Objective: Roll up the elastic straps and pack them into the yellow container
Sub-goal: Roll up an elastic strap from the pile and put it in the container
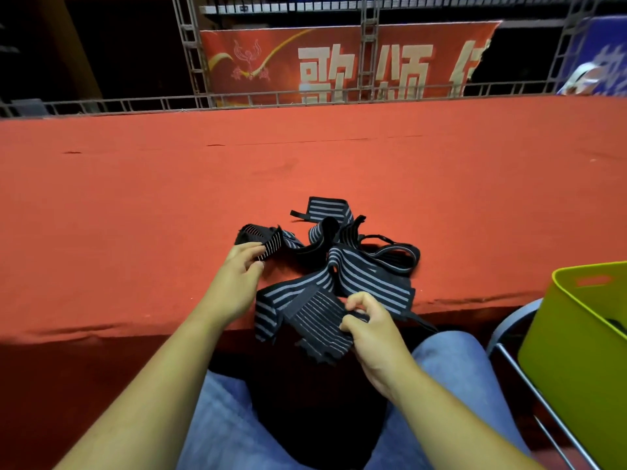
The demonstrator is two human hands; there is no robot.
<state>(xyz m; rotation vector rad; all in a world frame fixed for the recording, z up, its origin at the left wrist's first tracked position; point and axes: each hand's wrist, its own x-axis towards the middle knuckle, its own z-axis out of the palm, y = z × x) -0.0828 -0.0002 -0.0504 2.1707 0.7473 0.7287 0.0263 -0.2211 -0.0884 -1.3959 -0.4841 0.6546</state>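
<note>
Counter (135,198): red-covered, heap at its near edge.
Yellow container (576,334): far right, apart from the heap.
Elastic straps (366,266): tangled striped heap — one end droops off the edge.
Left hand (242,269): narrow grip pinches a strap end running rightward.
Right hand (373,323): narrow grip pinches the drooping end.

1. The elastic straps (353,266): black with grey stripes, unrolled, tangled in a loose heap at the near edge of the red table (305,164), one end drooping over it.
2. The yellow container (576,351): open-topped plastic bin with a handle slot, at the right.
</note>
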